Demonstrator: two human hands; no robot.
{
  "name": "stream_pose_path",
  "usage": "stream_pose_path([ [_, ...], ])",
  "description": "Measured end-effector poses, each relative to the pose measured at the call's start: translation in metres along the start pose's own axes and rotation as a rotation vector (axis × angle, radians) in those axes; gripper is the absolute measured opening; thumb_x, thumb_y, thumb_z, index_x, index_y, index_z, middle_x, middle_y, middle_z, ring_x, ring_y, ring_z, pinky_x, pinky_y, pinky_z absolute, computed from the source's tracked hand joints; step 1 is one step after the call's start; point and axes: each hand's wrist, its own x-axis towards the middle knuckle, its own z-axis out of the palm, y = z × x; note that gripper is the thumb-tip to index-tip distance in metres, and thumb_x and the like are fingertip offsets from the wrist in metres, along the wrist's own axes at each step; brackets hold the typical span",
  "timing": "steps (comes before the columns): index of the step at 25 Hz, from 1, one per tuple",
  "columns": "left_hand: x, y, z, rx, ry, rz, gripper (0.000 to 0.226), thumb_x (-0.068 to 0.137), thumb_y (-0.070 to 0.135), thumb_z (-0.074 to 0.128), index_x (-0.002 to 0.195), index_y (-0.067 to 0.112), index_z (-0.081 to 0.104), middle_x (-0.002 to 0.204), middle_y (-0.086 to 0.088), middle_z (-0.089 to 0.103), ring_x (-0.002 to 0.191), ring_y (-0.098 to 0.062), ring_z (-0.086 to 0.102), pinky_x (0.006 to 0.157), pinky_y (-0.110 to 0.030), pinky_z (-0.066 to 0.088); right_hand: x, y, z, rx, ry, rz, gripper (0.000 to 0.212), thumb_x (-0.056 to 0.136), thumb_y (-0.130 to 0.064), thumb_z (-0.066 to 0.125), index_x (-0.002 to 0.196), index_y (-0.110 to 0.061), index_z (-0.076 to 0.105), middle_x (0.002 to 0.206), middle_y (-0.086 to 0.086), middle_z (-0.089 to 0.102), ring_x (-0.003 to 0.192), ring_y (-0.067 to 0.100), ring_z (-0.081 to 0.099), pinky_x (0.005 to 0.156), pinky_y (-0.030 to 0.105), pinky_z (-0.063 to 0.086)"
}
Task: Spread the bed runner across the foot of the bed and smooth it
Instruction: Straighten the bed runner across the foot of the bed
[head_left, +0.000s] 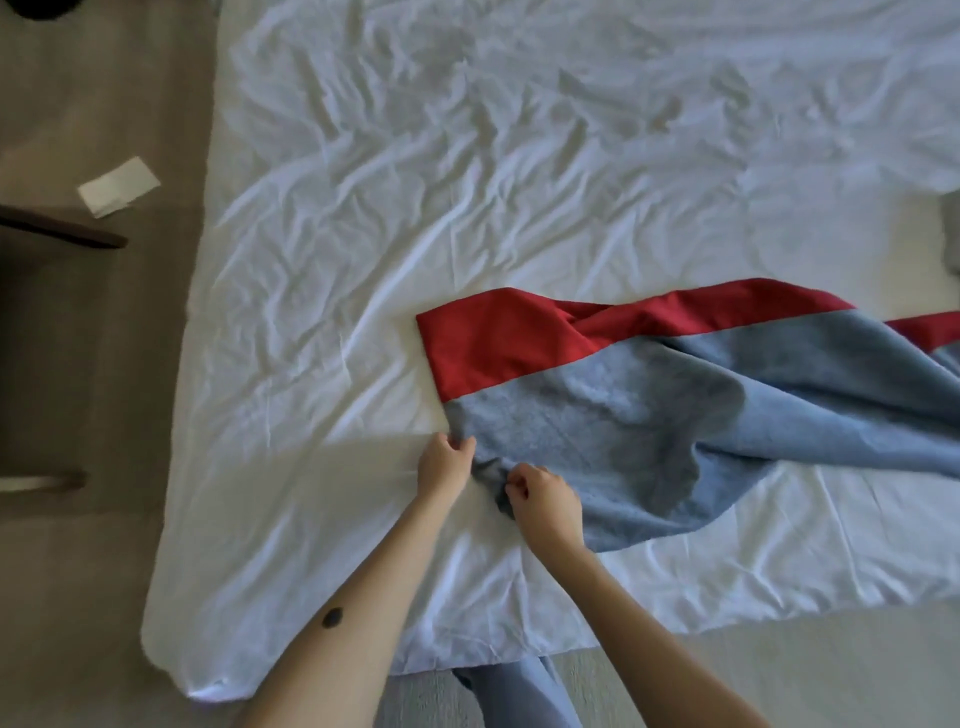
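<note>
The bed runner (649, 410) is grey-blue with a red band along its far edge. It lies bunched and twisted across the lower right part of the bed (363, 260), which is covered by a wrinkled white sheet. The runner's left end reaches about the middle of the bed, and its right part runs out of view. My left hand (444, 462) pinches the runner's near left corner. My right hand (543, 501) grips a fold of the grey-blue fabric just to the right of it. Both hands are close together near the foot edge.
Carpeted floor (78, 104) surrounds the bed on the left and near side. A white folded paper (118, 186) lies on the floor at left. Dark wooden furniture (47, 312) stands at the left edge. A grey object (951, 234) pokes in at the right edge.
</note>
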Motion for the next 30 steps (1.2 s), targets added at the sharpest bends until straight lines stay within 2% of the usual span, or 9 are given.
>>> stream_pose_path([
  [2, 0.005, 0.008, -0.004, -0.066, 0.013, 0.012, 0.021, 0.086, 0.017, 0.057, 0.074, 0.0, 0.062, 0.079, -0.024, 0.065, 0.085, -0.036, 0.059, 0.068, -0.034, 0.038, 0.003, -0.009, -0.007, 0.071, 0.033, 0.007, 0.019, 0.092, -0.017, 0.046, 0.091, -0.011, 0.064, 0.096, 0.006, 0.067, 0.086, 0.024, 0.06, 0.071, 0.035, 0.045],
  [3, 0.006, 0.012, -0.009, -0.073, 0.016, 0.04, 0.026, 0.086, 0.015, 0.057, 0.06, 0.007, 0.054, 0.068, -0.02, 0.06, 0.078, -0.034, 0.055, 0.062, -0.033, 0.032, 0.005, -0.014, -0.008, 0.096, 0.042, 0.007, 0.018, 0.092, -0.016, 0.047, 0.092, -0.011, 0.064, 0.096, 0.007, 0.067, 0.086, 0.024, 0.06, 0.071, 0.036, 0.045],
  [5, 0.011, 0.016, -0.027, -0.044, 0.041, 0.109, 0.039, 0.086, 0.013, 0.056, 0.052, 0.014, 0.038, 0.064, -0.019, 0.056, 0.073, -0.033, 0.051, 0.058, -0.03, 0.025, 0.004, -0.028, -0.007, 0.122, 0.054, 0.007, 0.016, 0.091, -0.015, 0.048, 0.094, -0.011, 0.063, 0.097, 0.007, 0.066, 0.088, 0.024, 0.059, 0.069, 0.034, 0.043],
  [8, 0.014, 0.018, -0.067, -0.004, 0.103, 0.231, 0.044, 0.085, 0.01, 0.055, 0.05, 0.015, 0.029, 0.05, -0.004, 0.041, 0.064, -0.027, 0.042, 0.055, -0.032, 0.015, -0.003, -0.059, 0.002, 0.142, 0.043, 0.016, 0.016, 0.091, -0.014, 0.049, 0.097, -0.01, 0.062, 0.099, 0.008, 0.065, 0.093, 0.027, 0.058, 0.065, 0.031, 0.036],
  [10, 0.015, 0.016, -0.097, 0.024, 0.122, 0.305, 0.044, 0.085, 0.009, 0.054, 0.05, 0.016, 0.027, 0.049, 0.001, 0.034, 0.062, -0.025, 0.038, 0.053, -0.032, 0.013, -0.008, -0.085, 0.012, 0.169, 0.04, 0.009, 0.014, 0.09, -0.015, 0.05, 0.096, -0.01, 0.062, 0.1, 0.01, 0.065, 0.094, 0.028, 0.057, 0.066, 0.031, 0.035],
  [16, 0.039, -0.023, -0.206, 0.033, 0.155, 0.389, 0.042, 0.084, 0.01, 0.054, 0.053, 0.017, 0.028, 0.05, 0.002, 0.035, 0.06, -0.025, 0.037, 0.053, -0.032, 0.015, -0.018, -0.193, 0.053, 0.207, 0.008, -0.058, 0.014, 0.09, -0.015, 0.052, 0.097, -0.008, 0.062, 0.1, 0.012, 0.066, 0.092, 0.03, 0.059, 0.065, 0.03, 0.035],
  [21, 0.07, -0.062, -0.308, 0.027, 0.213, 0.437, 0.041, 0.084, 0.009, 0.055, 0.054, 0.018, 0.03, 0.051, 0.003, 0.035, 0.056, -0.022, 0.035, 0.052, -0.03, 0.02, -0.023, -0.296, 0.096, 0.276, -0.033, -0.119, 0.014, 0.091, -0.013, 0.051, 0.094, -0.006, 0.062, 0.098, 0.013, 0.066, 0.084, 0.027, 0.058, 0.066, 0.032, 0.041],
  [25, 0.087, -0.104, -0.375, 0.051, 0.246, 0.422, 0.023, 0.086, 0.008, 0.053, 0.065, 0.008, 0.043, 0.055, 0.004, 0.039, 0.053, -0.014, 0.036, 0.045, -0.022, 0.028, -0.03, -0.363, 0.136, 0.24, -0.097, -0.176, 0.015, 0.093, -0.015, 0.048, 0.095, -0.008, 0.062, 0.097, 0.012, 0.067, 0.081, 0.026, 0.058, 0.067, 0.031, 0.043],
  [30, 0.102, -0.16, -0.438, 0.094, 0.307, 0.359, 0.017, 0.085, 0.009, 0.054, 0.07, 0.006, 0.049, 0.056, 0.003, 0.043, 0.063, -0.022, 0.043, 0.053, -0.032, 0.028, -0.043, -0.426, 0.183, 0.224, -0.197, -0.235, 0.016, 0.093, -0.015, 0.048, 0.097, -0.008, 0.063, 0.095, 0.013, 0.069, 0.086, 0.03, 0.061, 0.072, 0.036, 0.049],
])
